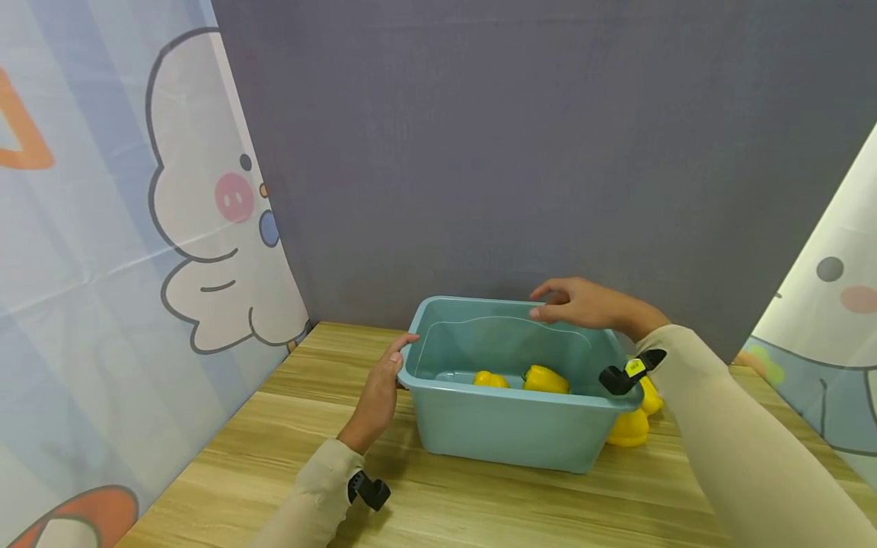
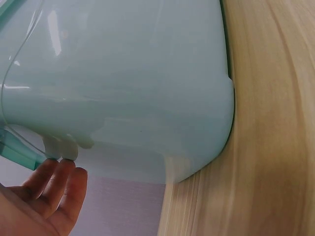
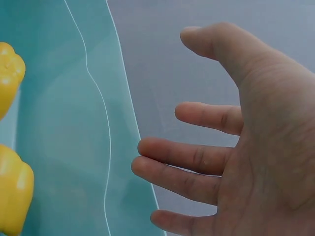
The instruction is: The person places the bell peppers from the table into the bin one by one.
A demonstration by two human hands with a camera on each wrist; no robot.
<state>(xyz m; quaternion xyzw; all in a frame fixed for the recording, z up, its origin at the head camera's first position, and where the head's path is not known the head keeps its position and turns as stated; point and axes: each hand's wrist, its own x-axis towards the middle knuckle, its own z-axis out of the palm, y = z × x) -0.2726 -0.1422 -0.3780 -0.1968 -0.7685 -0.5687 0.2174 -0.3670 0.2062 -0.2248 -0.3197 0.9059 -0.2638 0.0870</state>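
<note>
Left hand (image 1: 375,396), fingers extended, touches the teal bin (image 1: 507,428); right hand (image 1: 591,304) spread wide! Apparently positioning it; next calls for two firm grips.

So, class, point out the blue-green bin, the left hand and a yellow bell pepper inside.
Blue-green bin (image 1: 503,430): head view, front wall.
Left hand (image 1: 377,392): head view, thumb side.
Yellow bell pepper (image 1: 546,380): head view, its side.

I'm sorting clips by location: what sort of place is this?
Probably a makeshift indoor filming booth, though not certain. A wood-grain tabletop stands before a plain grey backdrop, with a cartoon-printed sheet along the left side.
</note>
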